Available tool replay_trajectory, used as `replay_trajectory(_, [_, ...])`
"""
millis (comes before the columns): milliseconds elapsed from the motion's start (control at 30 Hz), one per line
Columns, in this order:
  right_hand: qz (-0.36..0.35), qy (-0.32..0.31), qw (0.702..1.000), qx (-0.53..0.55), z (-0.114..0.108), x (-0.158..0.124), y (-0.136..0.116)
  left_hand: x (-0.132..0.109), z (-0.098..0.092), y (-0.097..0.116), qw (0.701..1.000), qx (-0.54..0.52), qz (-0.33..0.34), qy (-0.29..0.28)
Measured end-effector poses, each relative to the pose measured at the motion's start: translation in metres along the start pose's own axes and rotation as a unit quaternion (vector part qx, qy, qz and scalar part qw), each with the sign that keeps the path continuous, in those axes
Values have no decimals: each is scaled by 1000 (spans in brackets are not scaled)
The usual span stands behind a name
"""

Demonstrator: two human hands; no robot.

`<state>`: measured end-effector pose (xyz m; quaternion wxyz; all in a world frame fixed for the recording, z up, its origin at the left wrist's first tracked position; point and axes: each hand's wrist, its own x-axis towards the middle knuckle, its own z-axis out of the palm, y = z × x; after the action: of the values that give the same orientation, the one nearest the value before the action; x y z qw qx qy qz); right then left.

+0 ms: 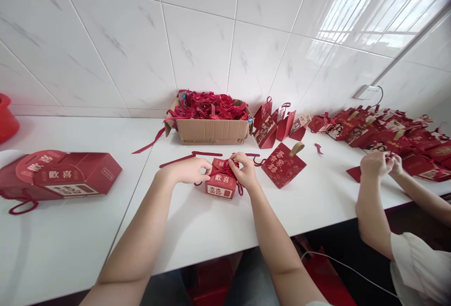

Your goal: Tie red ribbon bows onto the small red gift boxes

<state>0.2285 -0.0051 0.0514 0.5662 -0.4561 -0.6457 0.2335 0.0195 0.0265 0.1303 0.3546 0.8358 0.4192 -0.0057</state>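
A small red gift box (220, 187) with pale lettering stands on the white table in front of me. Dark red ribbon (226, 169) is looped over its top, with a loop hanging down its right side. My left hand (192, 170) reaches in from the left, thumb and fingers pinched on the ribbon at the box's upper left edge. From the right, my right hand (244, 169) pinches the ribbon near the top of the box. The fingertips partly cover the knot area.
Behind stands a cardboard box (211, 131) full of red ribbons. A large red box (75, 177) lies at left. A red pouch with a tan handle (283, 165) and several small red boxes (266, 132) are at right. A co-worker's hands (378, 164) work beside many red boxes.
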Motion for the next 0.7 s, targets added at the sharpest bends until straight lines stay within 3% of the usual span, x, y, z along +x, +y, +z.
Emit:
replay_trajectory(333, [132,37,990,29,-17,-4,1,-13,-9,11,996,50,-74,-29])
replay_trajectory(567, [200,-30,979,-14,-32,-55,-19,-11,-7,6,997,27,-60,-35])
replay_trajectory(700, [202,-67,977,-25,-34,-78,-38,-10,-5,5,998,25,-54,-35])
